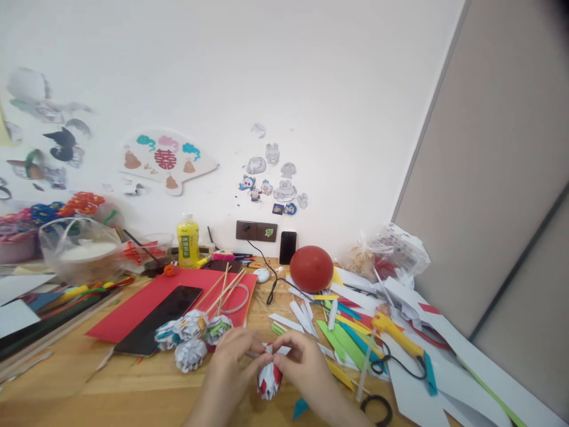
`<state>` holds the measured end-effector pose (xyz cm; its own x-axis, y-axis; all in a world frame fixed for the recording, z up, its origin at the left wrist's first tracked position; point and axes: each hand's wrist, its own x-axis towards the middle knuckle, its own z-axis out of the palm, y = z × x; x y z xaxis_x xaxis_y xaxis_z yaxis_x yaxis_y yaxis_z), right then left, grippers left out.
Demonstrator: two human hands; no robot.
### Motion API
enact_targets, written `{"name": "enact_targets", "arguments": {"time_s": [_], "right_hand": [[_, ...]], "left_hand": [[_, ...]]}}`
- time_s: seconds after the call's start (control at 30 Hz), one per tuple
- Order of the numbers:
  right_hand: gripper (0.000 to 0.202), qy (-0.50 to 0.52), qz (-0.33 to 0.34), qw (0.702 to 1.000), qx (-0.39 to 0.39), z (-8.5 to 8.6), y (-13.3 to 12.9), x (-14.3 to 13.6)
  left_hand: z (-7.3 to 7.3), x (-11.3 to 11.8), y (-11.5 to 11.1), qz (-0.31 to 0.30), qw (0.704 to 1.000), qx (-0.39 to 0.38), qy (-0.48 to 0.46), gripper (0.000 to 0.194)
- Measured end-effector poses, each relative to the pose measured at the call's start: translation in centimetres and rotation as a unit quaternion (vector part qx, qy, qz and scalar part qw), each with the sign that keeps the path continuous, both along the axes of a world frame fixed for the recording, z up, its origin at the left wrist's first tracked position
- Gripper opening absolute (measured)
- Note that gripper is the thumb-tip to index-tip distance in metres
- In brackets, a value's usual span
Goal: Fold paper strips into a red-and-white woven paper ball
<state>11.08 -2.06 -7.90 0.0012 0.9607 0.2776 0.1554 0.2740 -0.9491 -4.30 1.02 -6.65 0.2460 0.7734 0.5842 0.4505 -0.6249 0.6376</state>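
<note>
Near the table's front edge, my left hand [239,360] and my right hand [299,362] meet with their fingertips closed on a red and white paper flower [269,382]. Its folded petals hang below my fingers, and its top is partly hidden by them. Just left of my left hand lie several crumpled paper flowers [191,354], some on wooden sticks [226,289]. They rest beside a black phone-like slab [157,320] and red card sheets [133,302].
Paper strips [342,341] in several colours cover the right side, with a yellow glue gun [397,334] and scissors [377,409] among them. A red balloon [312,268], an upright phone [288,248] and a yellow bottle [188,242] stand along the wall.
</note>
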Motion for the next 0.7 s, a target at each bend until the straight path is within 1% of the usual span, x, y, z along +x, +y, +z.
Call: {"name": "enact_targets", "arguments": {"time_s": [0.1, 0.2, 0.3, 0.4, 0.5, 0.57, 0.7], "right_hand": [[0.009, 0.034, 0.042, 0.999, -0.004, 0.5, 0.0, 0.4], [0.011, 0.007, 0.053, 0.998, 0.015, 1.7, -0.5, 0.8], [0.011, -0.019, 0.066, 0.998, 0.015, 2.6, -0.9, 1.0], [0.012, -0.030, 0.057, 0.997, 0.032, 2.5, -0.9, 1.0], [0.012, -0.054, 0.031, 0.998, 0.032, 1.8, -0.6, 0.8], [0.012, -0.060, 0.022, 0.998, 0.027, 1.6, -0.5, 0.7], [0.009, -0.068, 0.027, 0.997, 0.024, 2.1, -0.6, 0.9]], "left_hand": [[0.3, 0.0, 0.0, -0.039, 0.999, 0.033, 0.018, 0.018], [0.6, 0.0, -0.2, -0.082, 0.995, 0.040, 0.031, 0.019], [0.8, 0.1, -0.6, -0.105, 0.994, -0.029, 0.021, 0.016], [1.0, 0.2, -0.8, -0.113, 0.989, -0.094, 0.004, 0.015], [0.9, 0.3, -0.8, -0.120, 0.986, -0.113, -0.002, 0.017], [0.8, 0.3, -0.7, -0.125, 0.985, -0.121, -0.009, 0.014], [0.6, 0.3, -0.6, -0.136, 0.981, -0.133, -0.026, 0.011]]}}
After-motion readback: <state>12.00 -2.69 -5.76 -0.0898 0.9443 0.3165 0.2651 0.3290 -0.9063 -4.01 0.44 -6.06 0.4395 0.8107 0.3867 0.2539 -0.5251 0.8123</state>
